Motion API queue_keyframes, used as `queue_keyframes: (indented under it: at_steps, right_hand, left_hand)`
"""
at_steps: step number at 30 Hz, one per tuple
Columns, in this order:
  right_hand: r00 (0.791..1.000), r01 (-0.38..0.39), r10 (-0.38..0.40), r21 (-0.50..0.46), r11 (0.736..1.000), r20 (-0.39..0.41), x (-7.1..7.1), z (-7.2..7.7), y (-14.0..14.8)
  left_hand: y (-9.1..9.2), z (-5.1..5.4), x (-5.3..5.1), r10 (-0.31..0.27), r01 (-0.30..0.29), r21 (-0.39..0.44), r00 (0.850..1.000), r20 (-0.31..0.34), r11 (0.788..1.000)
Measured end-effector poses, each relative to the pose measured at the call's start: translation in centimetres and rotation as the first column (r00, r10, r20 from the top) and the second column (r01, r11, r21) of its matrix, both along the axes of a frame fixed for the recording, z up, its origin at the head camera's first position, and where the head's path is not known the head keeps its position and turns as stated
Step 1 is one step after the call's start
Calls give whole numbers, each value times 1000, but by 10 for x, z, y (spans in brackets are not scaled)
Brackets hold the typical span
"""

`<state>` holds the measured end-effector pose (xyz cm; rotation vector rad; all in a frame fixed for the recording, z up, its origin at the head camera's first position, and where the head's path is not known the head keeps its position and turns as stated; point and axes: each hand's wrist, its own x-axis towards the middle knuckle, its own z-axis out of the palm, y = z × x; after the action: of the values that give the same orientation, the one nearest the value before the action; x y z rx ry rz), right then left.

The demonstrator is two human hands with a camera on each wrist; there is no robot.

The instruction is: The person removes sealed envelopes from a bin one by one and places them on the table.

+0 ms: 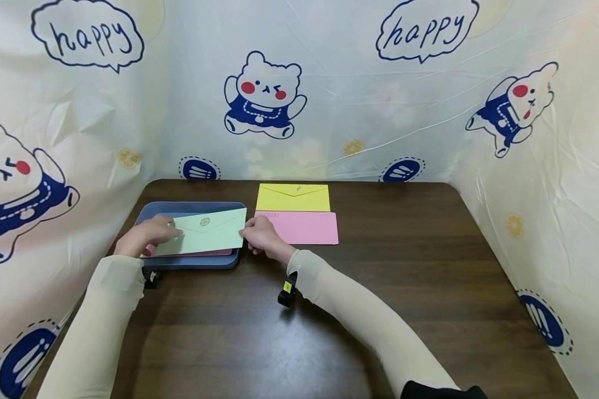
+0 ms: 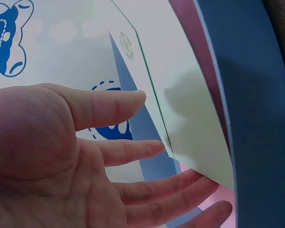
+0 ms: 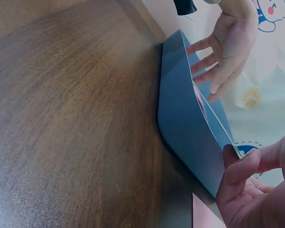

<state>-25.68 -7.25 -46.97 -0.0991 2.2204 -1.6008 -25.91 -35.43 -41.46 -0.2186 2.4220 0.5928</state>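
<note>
A mint-green envelope (image 1: 207,231) with a round gold seal lies tilted over a blue tray (image 1: 189,262), its right end raised. My right hand (image 1: 264,237) pinches that right end between thumb and fingers, which also shows in the right wrist view. At the other end is my left hand (image 1: 147,235), fingers extended; in the left wrist view its lower fingertips (image 2: 209,183) reach the envelope's edge, thumb apart from it. Beneath the green envelope, a pink envelope (image 1: 222,252) in the tray shows only as a strip.
Right of the tray, a yellow envelope (image 1: 293,198) lies at the table's back edge, with another pink envelope (image 1: 309,228) just in front of it. A printed curtain (image 1: 339,111) hangs behind and beside the brown wooden table (image 1: 379,288).
</note>
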Motion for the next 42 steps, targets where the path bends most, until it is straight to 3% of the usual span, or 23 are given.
queue_keyframes:
  at_steps: [12,20,27,42]
  right_hand:
    - [998,26,-25,-24,999,63,-3,-6,4]
    - [999,25,-22,-56,998,48,-1,-10,9]
    - [999,27,-23,-82,996,48,0,-11,13]
    - [997,51,-47,-57,997,66,-1,-11,17]
  left_hand:
    - [2,-4,9,-43,43,-4,997,-67,999]
    - [4,-4,12,-41,40,-18,997,-66,999]
    - [7,-2,13,-33,32,-27,998,-56,999]
    - [13,6,20,-53,49,-46,994,-100,998]
